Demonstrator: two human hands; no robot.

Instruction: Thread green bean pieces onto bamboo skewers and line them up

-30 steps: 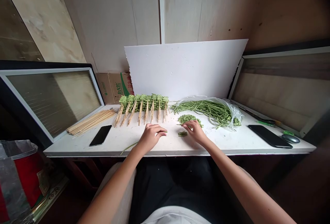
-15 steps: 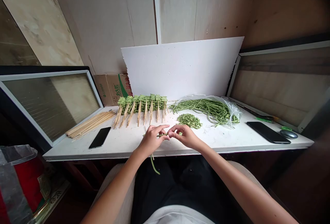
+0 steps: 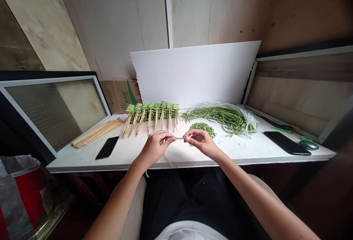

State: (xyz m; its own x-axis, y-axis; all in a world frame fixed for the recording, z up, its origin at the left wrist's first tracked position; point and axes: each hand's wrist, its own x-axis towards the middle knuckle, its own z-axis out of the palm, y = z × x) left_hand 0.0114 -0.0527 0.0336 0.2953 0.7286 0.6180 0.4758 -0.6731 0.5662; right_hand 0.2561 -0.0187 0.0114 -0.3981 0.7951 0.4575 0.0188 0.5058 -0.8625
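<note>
A long green bean (image 3: 179,138) stretches between my hands above the table's front part. My left hand (image 3: 158,145) is closed round it, and one end of the bean hangs below the table edge. My right hand (image 3: 200,142) pinches the other end between thumb and fingers. Just under my left hand a thin skewer (image 3: 167,160) slants over the table edge. Behind my right hand lies a pile of short cut bean pieces (image 3: 204,127). Farther back, skewered bean bundles (image 3: 153,110) stand in a row with their sticks toward me.
Long beans (image 3: 220,116) lie partly in clear plastic at the back right. Bare skewers (image 3: 96,133) and a phone (image 3: 107,148) are on the left of the white table (image 3: 220,156). Another black phone (image 3: 286,143) and a mouse (image 3: 309,144) lie at the right.
My hands have moved apart, my left hand to the left, showing more of the bean between them. The hanging bean end has shifted left and up.
</note>
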